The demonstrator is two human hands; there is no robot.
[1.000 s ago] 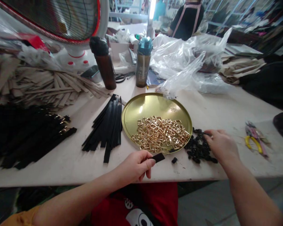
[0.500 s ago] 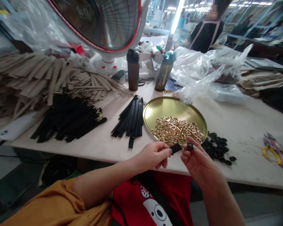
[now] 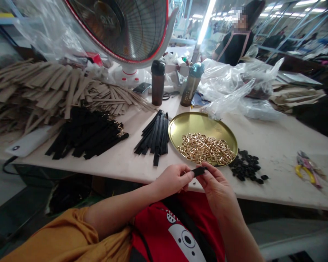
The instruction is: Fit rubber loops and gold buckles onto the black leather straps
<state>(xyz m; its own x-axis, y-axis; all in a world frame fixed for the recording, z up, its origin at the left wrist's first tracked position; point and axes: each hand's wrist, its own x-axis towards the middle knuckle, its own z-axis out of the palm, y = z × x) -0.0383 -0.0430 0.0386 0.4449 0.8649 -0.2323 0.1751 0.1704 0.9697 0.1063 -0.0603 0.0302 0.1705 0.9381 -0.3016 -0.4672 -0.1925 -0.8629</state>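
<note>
My left hand (image 3: pixel 179 177) is closed on a short black strap (image 3: pixel 198 171), pinching it between thumb and fingers. At the strap's right end, my right hand (image 3: pixel 214 182) is closed on a small black loop, mostly hidden by the fingertips. Whether the loop is around the strap end or only against it, I cannot tell. Just beyond the hands lies a round gold tray (image 3: pixel 177 125) with a heap of gold metal buckles (image 3: pixel 205 148). Right of it is a pile of small black loops (image 3: pixel 246 165). A fan of black straps (image 3: pixel 154 136) lies left of the tray.
More black straps (image 3: pixel 84 134), some with gold hardware, lie left beside stacked beige strips (image 3: pixel 43 83). A fan (image 3: pixel 125 29), two bottles (image 3: pixel 157 83) and plastic bags (image 3: pixel 235 87) stand behind. Pliers (image 3: pixel 306 171) lie at right. Across the table is a person (image 3: pixel 233 45).
My right hand has moved left, bringing the small black loop to the end of the strap held in my left hand. The view has shifted slightly.
</note>
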